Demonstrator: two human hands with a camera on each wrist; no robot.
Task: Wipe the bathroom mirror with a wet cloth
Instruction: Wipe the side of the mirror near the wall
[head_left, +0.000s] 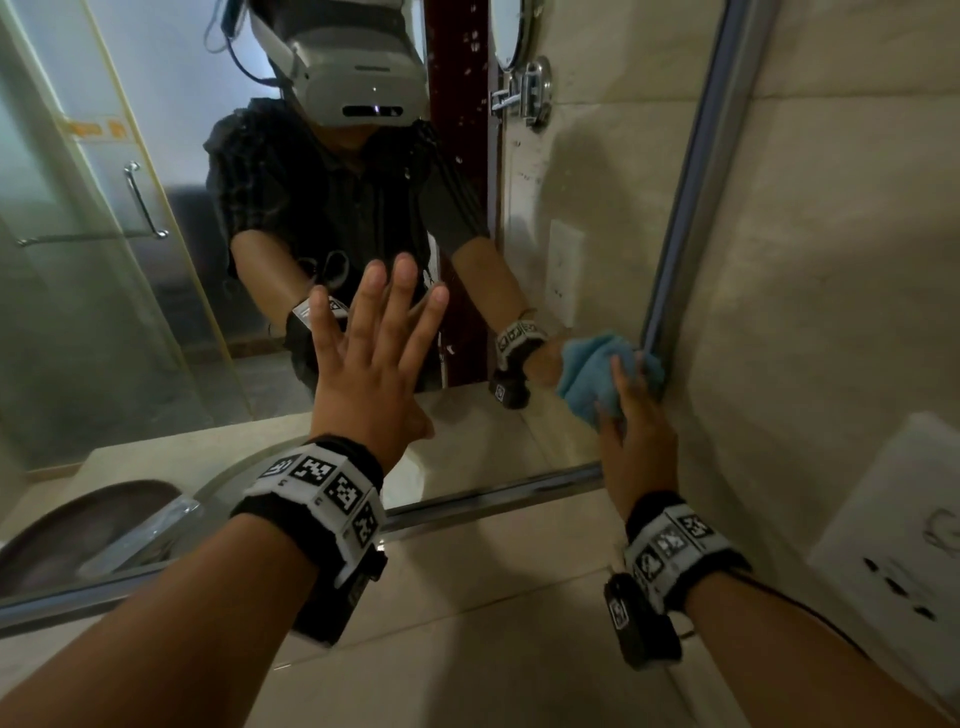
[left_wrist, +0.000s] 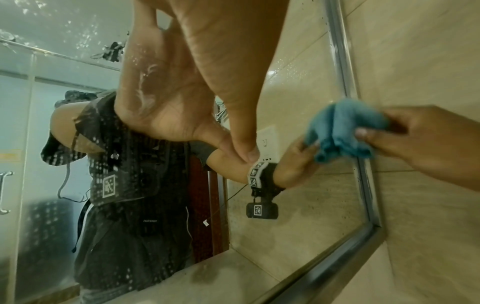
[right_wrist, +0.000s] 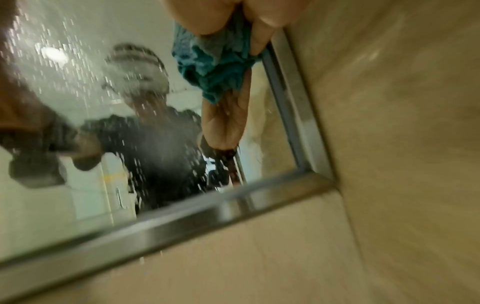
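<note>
The mirror (head_left: 561, 291) hangs on a wall (head_left: 841, 260) of smooth beige stone tiles, edged by a thin brushed-metal frame (head_left: 691, 171). Its glass is spotted with water drops and reflects a frosted glass shower door (head_left: 104, 234) with a metal handle, plus a dark red door. Below the frame lies a pale stone counter (head_left: 498, 613), and a white socket plate (head_left: 893, 545) sits on the wall to the right. The left hand (head_left: 374, 364) is spread flat with straight fingers, its fingertips against the glass, holding nothing. The right hand (head_left: 636, 431) grips a bunched blue cloth (head_left: 592, 374), soft and fuzzy, pressed on the glass at the mirror's lower right corner, right beside the frame.
</note>
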